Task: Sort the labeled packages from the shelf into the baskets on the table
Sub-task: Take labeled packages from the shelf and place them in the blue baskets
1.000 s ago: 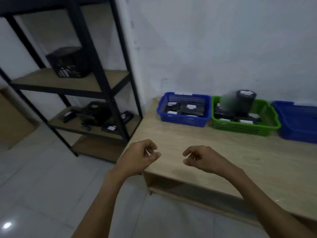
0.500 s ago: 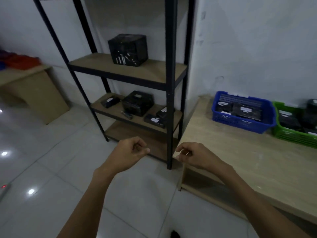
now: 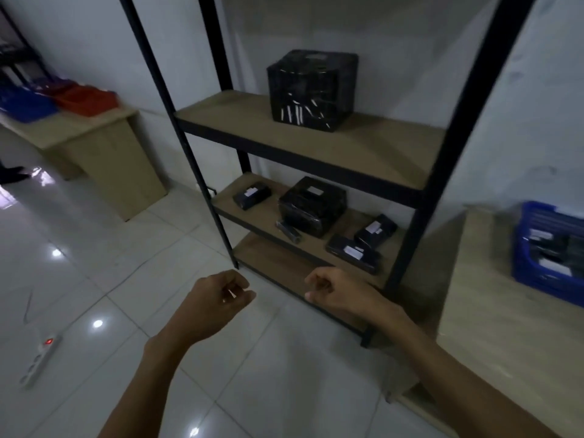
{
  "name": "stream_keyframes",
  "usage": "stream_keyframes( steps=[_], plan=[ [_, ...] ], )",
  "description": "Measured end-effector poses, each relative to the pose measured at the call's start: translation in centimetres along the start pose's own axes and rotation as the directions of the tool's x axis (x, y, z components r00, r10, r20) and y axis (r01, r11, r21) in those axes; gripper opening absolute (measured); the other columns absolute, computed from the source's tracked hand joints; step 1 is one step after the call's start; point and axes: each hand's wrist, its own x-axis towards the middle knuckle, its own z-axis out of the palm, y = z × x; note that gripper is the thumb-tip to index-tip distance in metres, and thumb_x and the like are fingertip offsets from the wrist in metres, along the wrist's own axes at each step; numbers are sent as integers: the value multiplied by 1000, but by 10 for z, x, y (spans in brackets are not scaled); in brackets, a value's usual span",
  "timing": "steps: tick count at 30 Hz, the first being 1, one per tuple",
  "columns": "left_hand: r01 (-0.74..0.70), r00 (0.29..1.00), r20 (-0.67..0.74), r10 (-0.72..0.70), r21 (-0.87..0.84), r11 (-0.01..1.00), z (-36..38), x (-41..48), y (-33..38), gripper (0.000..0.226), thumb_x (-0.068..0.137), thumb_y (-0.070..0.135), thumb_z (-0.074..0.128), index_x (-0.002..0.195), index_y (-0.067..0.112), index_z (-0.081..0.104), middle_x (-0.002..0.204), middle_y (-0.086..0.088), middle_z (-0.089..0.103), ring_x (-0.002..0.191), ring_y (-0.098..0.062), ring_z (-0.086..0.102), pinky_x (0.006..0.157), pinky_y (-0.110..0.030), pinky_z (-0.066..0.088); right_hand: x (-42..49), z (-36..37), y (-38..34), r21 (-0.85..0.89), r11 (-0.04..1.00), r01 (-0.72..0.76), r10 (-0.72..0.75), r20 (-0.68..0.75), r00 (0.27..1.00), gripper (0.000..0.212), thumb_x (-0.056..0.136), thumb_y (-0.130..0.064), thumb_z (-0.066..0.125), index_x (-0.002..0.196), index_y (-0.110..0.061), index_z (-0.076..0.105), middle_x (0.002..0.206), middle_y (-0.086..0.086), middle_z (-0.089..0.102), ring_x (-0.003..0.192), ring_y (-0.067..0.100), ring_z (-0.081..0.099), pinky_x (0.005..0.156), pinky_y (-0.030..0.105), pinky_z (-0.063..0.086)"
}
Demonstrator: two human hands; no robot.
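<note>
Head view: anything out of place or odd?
A power strip lies loose on the floor, far left, red switch lit: possible trip hazard. Small packages on the middle shelf lie at mixed angles. Nothing looks spilled or damaged.

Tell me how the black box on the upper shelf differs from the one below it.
The upper box stands alone on its shelf; the lower box has smaller packages around it. The upper box shows white streaks on its front; the lower box carries a white label on top. Both are black and glossy.
</note>
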Motion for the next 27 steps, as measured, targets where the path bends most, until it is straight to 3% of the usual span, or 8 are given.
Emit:
stream_keyframes(
  steps=[2, 7, 15, 18, 22, 25, 27],
  plan=[
    [21, 1000, 5, -21, -10, 1000, -12, 32, -30, 16, 89, 38, 61, 101, 27, 60, 90, 12, 63, 80, -4, 61, 70, -19, 50, 45, 6, -11, 14, 1000, -6, 6, 0, 1000, 31, 84, -34, 68, 112, -23, 61, 101, -8, 61, 98, 11, 61, 89, 31, 52],
    [21, 995, 100, -18, -28, 999, -32, 124, -114, 18, 90, 39, 60, 103, 26, 60, 91, 15, 62, 80, -3, 61, 71, -20, 52, 157, 28, -31, 59, 996, -70, 72, -32, 997, 25, 82, -34, 71, 105, -25, 63, 99, -7, 64, 92, 10, 63, 83, 25, 52],
    [-111, 968, 229, 105, 13, 994, -85, 277, -209, 19, 91, 35, 59, 98, 19, 67, 92, 8, 66, 79, -4, 60, 73, -25, 52, 312, 69, -63, 194, 949, -248, 262, -49, 964, 32, 82, -30, 72, 112, -20, 63, 110, -5, 63, 105, 12, 59, 96, 31, 48],
    [-171, 967, 193, 166, 7, 985, -113, 338, -221, 15, 90, 26, 61, 89, 13, 68, 86, 3, 68, 76, -10, 62, 71, -34, 53, 366, 80, -70, 229, 931, -283, 302, -53, 952, 32, 81, -27, 74, 110, -20, 64, 100, -7, 62, 99, 11, 59, 96, 30, 48],
    [-312, 950, 32, 310, 62, 948, -149, 423, -235, 13, 89, 25, 61, 99, 19, 65, 93, 7, 64, 81, -8, 62, 70, -18, 48, 447, 88, -71, 249, 921, -298, 315, -30, 948, 18, 82, -24, 72, 97, -24, 61, 89, -10, 60, 92, 11, 59, 87, 26, 49],
    [-374, 921, -92, 378, 53, 926, -158, 479, -251, 13, 89, 28, 59, 97, 18, 64, 91, 6, 60, 78, -5, 56, 66, -16, 45, 501, 96, -69, 255, 910, -327, 346, -33, 938, 17, 83, -18, 70, 99, -17, 64, 86, -6, 60, 86, 10, 57, 76, 20, 48],
    [-374, 924, -77, 374, 8, 927, -148, 510, -272, 17, 86, 30, 58, 94, 17, 66, 91, 3, 64, 80, -11, 59, 64, -22, 48, 537, 102, -63, 279, 897, -343, 370, -50, 928, 10, 80, -18, 71, 88, -20, 65, 80, -10, 61, 81, 10, 57, 80, 26, 53]
  ],
)
